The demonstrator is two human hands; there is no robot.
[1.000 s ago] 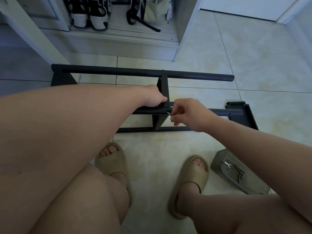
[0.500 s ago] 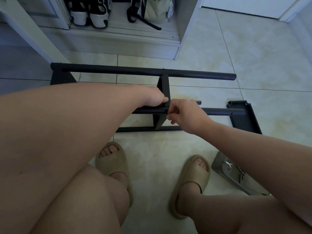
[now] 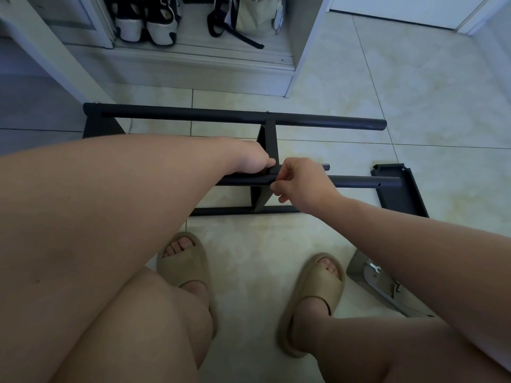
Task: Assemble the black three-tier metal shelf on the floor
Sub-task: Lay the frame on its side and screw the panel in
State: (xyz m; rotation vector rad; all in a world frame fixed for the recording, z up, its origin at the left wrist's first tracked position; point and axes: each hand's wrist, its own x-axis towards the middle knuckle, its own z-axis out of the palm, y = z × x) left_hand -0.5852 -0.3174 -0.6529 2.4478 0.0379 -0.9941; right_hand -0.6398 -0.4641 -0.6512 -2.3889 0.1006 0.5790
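Note:
The black shelf frame lies on its side on the tiled floor. Its far tube [image 3: 318,121] and near tube [image 3: 359,181] are joined by an upright middle crosspiece [image 3: 269,139]. My left hand [image 3: 249,160] grips the near tube just left of that crosspiece, thumb against the bracket. My right hand [image 3: 301,181] is at the same joint from the right, fingers curled and pinching a small silver piece that they now hide. A loose black end bracket [image 3: 398,192] lies on the floor by the near tube's free right end.
A clear bag [image 3: 359,268] with a small wrench [image 3: 376,269] and hardware lies on the floor at the right, partly under my right forearm. My feet in beige slippers [image 3: 185,261] stand just in front of the frame. A cabinet with shoes [image 3: 146,26] stands behind it.
My right hand has moved left up to the joint, and the silver tip that showed between its fingers is now hidden. My left hand keeps its grip on the tube.

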